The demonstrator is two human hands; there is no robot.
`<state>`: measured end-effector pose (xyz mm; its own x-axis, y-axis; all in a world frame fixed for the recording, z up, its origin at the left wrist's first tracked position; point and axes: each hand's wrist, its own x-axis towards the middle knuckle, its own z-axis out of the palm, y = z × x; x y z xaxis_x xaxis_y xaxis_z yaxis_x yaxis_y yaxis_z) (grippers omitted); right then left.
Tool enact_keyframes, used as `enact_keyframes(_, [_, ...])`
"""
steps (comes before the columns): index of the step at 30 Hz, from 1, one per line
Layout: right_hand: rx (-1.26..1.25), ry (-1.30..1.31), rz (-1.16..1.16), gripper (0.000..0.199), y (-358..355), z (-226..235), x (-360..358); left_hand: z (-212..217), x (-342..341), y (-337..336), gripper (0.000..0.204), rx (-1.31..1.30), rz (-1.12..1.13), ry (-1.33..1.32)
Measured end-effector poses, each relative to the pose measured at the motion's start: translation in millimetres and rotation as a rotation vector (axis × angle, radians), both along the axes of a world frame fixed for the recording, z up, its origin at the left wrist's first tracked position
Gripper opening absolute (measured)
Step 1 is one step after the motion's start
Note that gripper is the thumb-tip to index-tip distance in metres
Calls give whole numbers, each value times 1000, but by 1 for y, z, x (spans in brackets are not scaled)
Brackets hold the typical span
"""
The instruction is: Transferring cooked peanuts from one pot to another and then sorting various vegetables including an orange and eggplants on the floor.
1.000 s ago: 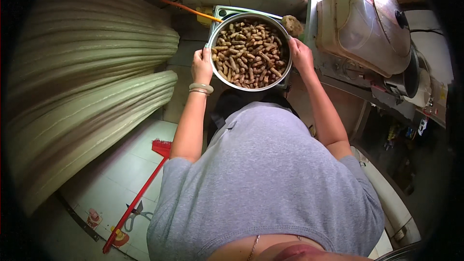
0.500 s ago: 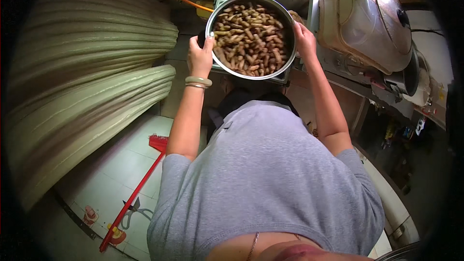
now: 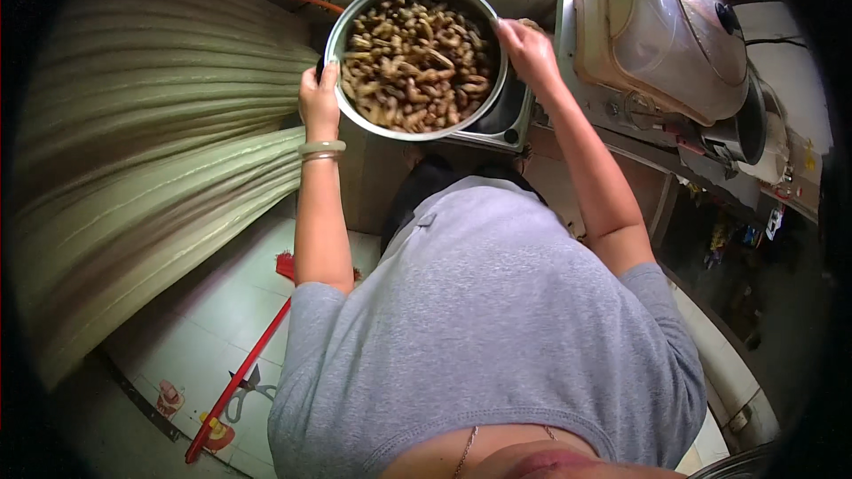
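closed on both sides of the pot (image 3: 417, 135), my left hand (image 3: 319, 102) and right hand (image 3: 531, 53) have shifted it and its peanuts (image 3: 417, 62) leftward, uncovering part of the stove (image 3: 504, 113), so i likely bear its weight.

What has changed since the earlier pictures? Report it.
The pot of peanuts has moved to the person's left and looks raised, baring more of the stove's right side. The left hand and right hand moved with it. Nothing was taken hold of or let go: both still grip the pot's sides. The red broom still lies on the floor.
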<state>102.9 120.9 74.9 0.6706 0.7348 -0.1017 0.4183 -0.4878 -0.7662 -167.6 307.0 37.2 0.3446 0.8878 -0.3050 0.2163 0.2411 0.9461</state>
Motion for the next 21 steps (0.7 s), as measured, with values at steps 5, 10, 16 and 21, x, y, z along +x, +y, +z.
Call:
enact_keyframes(5, [145,32,-133,52,12,6,37,10,26,7,44,297,-49,181])
enact_keyframes(10, [65,60,40,50,26,47,27,78,16,41,28,59,-46,-91])
enact_keyframes(16, [331,242,-103,46,27,73,27,97,36,29,37,123,-74,-57])
enact_keyframes(21, [428,492,-141,45,28,72,23,115,37,29,39,42,-36,-56])
